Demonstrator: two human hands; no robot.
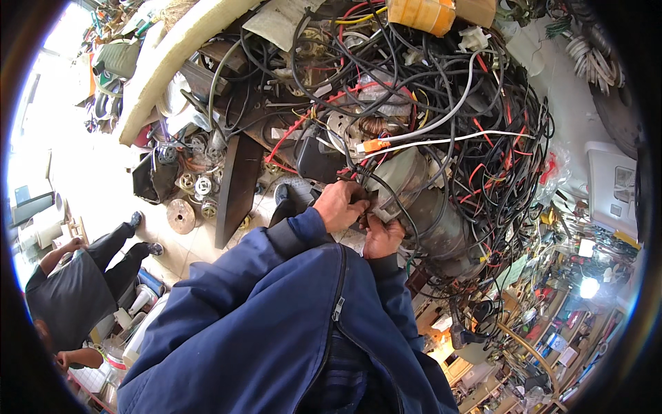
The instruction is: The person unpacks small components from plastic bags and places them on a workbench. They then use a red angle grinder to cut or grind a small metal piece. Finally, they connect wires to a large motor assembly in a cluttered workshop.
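My left hand [338, 207] and my right hand [383, 238] are close together in front of my jacket, at the near edge of a big heap of tangled cables [476, 131]. The fingers of both are closed, pinching something small and dark between them that I cannot make out. A black cable loops just beyond my right hand, over a grey-brown metal cylinder [441, 224]. Beyond my hands sits a black box-shaped part [321, 160]. A white cable with an orange connector [376, 145] lies across the heap.
A dark board [236, 186] stands at left, near a round wooden disc [181, 216] on the tiled floor. Another person in dark clothes [69, 290] is at far left. An orange block [422, 15] tops the heap; a white case [614, 186] stands at right, above cluttered shelves.
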